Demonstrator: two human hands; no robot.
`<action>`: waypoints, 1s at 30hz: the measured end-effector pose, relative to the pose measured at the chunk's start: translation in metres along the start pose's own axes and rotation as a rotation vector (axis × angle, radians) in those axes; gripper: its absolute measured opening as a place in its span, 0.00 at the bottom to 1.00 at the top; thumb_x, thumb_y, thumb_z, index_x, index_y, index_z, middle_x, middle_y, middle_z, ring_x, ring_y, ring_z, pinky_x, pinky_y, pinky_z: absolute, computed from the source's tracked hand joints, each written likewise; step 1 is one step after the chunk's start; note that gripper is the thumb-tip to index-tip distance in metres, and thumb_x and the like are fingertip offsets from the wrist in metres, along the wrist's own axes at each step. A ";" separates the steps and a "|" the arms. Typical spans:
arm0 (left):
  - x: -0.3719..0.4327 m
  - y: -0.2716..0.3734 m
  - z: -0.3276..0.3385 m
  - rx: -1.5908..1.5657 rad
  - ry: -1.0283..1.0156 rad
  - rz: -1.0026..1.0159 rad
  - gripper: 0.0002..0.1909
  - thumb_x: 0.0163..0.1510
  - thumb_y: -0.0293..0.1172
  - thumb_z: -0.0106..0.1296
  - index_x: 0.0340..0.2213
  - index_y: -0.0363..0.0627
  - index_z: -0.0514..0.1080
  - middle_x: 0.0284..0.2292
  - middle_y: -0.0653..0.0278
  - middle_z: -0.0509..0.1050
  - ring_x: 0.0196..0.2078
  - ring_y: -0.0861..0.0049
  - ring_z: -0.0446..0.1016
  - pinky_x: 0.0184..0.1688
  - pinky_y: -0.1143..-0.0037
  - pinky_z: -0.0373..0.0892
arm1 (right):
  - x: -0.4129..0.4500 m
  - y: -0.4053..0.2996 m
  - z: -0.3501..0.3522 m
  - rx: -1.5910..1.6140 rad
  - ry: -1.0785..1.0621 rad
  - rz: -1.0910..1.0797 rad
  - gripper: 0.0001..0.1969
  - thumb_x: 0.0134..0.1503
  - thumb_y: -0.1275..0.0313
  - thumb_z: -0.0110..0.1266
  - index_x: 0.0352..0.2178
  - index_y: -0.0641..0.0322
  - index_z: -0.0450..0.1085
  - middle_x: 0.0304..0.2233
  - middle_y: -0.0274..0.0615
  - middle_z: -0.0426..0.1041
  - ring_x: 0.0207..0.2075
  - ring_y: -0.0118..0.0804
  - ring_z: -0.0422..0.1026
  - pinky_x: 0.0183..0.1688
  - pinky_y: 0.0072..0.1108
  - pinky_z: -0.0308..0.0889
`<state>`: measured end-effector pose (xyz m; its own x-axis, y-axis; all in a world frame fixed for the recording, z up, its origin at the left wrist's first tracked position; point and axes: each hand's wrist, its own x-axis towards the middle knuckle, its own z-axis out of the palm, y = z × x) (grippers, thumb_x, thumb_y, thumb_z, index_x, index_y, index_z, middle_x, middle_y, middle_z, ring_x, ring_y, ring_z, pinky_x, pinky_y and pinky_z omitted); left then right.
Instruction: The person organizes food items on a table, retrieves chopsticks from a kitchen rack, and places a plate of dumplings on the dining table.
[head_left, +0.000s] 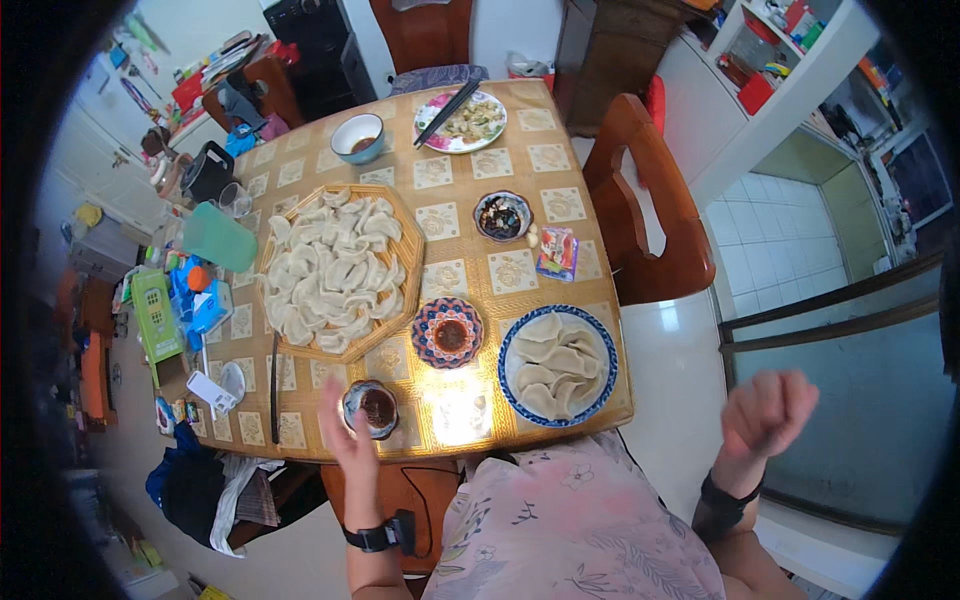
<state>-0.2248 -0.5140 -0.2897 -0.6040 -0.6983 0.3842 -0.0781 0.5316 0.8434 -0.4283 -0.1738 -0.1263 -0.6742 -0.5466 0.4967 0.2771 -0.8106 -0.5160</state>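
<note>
My left hand (346, 439) is held up at the table's near edge with fingers apart, slightly blurred and holding nothing. It overlaps a small bowl of reddish-brown sauce (367, 387) in the view; whether they touch I cannot tell. Off the table's right side, in the air, my right hand (769, 412) is curled into a fist with nothing visible in it. A blue-rimmed plate (504, 367) of dumplings (559, 364) sits at the near right corner. Beside it stands a patterned dish (424, 324) with red sauce. More dumplings (337, 270) cover an octagonal bamboo tray (411, 247).
Dark chopsticks (274, 397) lie left of the tray. Farther back are a bowl of dark sauce (480, 217), a packet (556, 255), a blue bowl (367, 146) and a floral plate (450, 142) with chopsticks across it. A wooden chair (675, 255) stands right; a green pitcher (221, 236), left.
</note>
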 end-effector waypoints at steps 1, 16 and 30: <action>-0.003 0.007 0.010 -0.102 -0.078 -0.061 0.19 0.49 0.26 0.40 0.44 0.36 0.59 0.49 0.53 0.57 0.53 0.65 0.54 0.53 0.71 0.48 | -0.002 0.009 0.003 -0.107 0.229 -0.016 0.14 0.55 0.63 0.39 0.25 0.63 0.62 0.25 0.52 0.67 0.16 0.33 0.63 0.20 0.17 0.62; -0.002 0.077 0.058 -0.315 -0.463 0.028 0.14 0.46 0.21 0.41 0.38 0.38 0.65 0.40 0.55 0.66 0.44 0.67 0.64 0.47 0.74 0.58 | 0.001 0.051 0.021 -0.328 0.275 0.257 0.18 0.53 0.64 0.37 0.35 0.73 0.60 0.41 0.67 0.60 0.38 0.48 0.69 0.40 0.26 0.67; -0.057 0.035 0.051 -0.991 -0.633 -0.734 0.21 0.56 0.42 0.27 0.42 0.37 0.59 0.39 0.55 0.67 0.41 0.70 0.66 0.45 0.72 0.62 | 0.024 0.174 0.011 -1.267 -0.747 0.342 0.10 0.47 0.78 0.44 0.34 0.66 0.63 0.40 0.47 0.63 0.37 0.40 0.66 0.36 0.24 0.64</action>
<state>-0.2334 -0.4308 -0.3010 -0.9443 -0.1908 -0.2681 -0.1024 -0.6039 0.7905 -0.3890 -0.3305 -0.1969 -0.0999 -0.9603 0.2605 -0.6750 -0.1269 -0.7268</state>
